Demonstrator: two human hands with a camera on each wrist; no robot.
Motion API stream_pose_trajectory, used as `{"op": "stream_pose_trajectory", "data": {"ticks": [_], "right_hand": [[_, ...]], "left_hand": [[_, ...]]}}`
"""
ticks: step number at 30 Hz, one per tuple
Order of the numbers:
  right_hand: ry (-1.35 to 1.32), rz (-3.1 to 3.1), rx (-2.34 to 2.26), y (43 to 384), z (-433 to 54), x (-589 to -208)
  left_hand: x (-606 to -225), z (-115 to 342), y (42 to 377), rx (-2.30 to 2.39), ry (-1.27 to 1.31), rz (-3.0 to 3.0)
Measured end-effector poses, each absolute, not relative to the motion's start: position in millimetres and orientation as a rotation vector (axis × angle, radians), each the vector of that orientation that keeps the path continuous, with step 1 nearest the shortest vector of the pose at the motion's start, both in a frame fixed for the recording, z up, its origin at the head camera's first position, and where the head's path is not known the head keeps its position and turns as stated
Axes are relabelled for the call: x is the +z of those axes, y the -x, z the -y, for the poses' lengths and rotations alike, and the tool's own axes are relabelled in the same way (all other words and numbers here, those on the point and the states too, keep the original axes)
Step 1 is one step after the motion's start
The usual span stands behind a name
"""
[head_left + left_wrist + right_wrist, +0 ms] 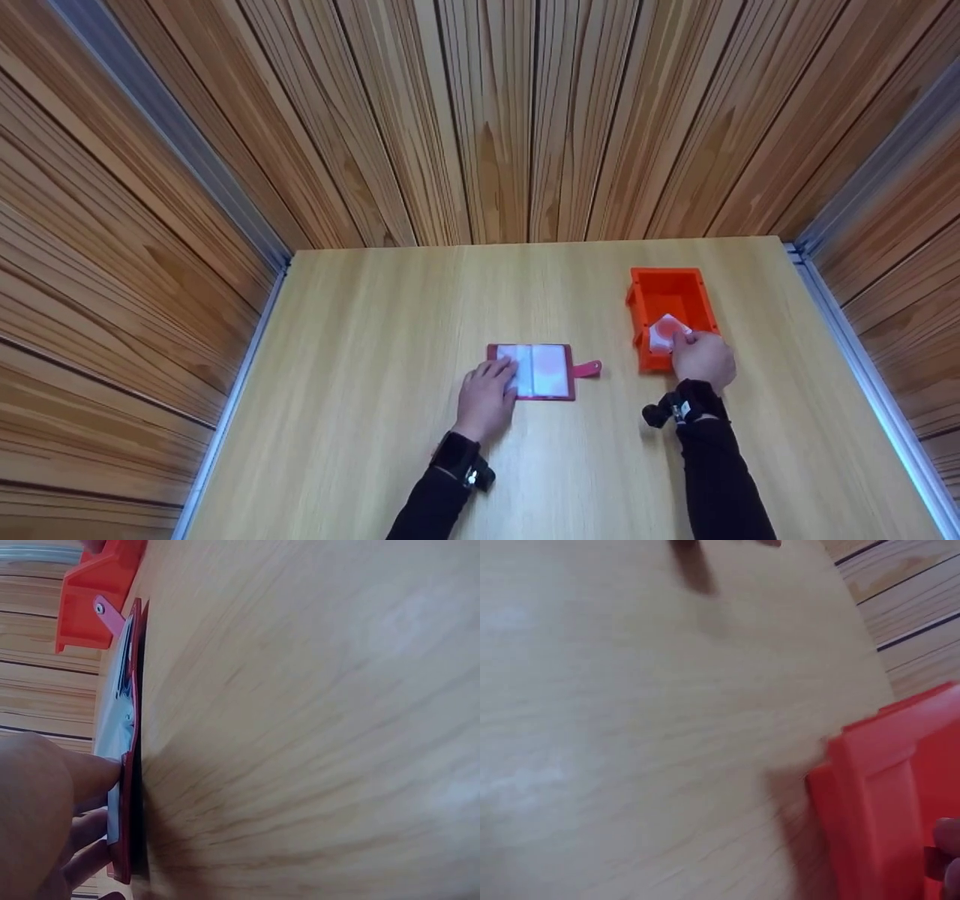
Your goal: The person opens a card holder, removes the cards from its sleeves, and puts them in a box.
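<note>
A card holder (pixel 553 371) with a red cover and pale clear-looking sleeves lies spread flat on the table, its snap strap (pixel 587 369) sticking out to the right. My left hand (pixel 486 397) rests on its left page, fingers laid over the sleeve. In the left wrist view the thumb (pixel 97 774) touches the near edge of the holder. My right hand (pixel 703 360) is at the front of an orange bin (pixel 643 307), pinching a white card with a reddish print (pixel 666 335) over it. Only the fingertips (pixel 949 836) show in the right wrist view.
The light wooden table (pixel 360 322) carries the holder and the bin, which stands at the right. Wood-plank walls (pixel 487 150) close off the back and both sides, with metal rails (pixel 870 345) along the side edges.
</note>
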State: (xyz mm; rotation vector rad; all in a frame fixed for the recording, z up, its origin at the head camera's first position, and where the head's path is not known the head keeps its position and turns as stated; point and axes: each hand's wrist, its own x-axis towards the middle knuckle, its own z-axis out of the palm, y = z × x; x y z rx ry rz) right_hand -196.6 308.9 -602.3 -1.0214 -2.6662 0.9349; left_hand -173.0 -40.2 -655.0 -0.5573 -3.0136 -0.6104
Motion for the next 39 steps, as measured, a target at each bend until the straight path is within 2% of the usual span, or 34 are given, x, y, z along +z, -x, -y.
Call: {"op": "stream_pose_trajectory", "data": {"ticks": [9,15,24,31,39], "right_hand": [[0.422,2.551,1.040,203,-254,-579],[0.070,2.842,1.171,202,-215,-594],[-0.094,3.150,1.052,193,-201,-631],[-0.199,3.218,0.939,194,-198,-637],[-0.186,3.223,1.043,194,-200,-643]], "left_hand": [[-653,40,172,-0.636,0.557,3.010],[-651,40,172,-0.639,0.542,3.025],[-653,41,172,-0.627,0.560,3.029],[-652,42,173,-0.637,0.553,3.037],[-652,41,173,-0.648,0.555,3.044]]}}
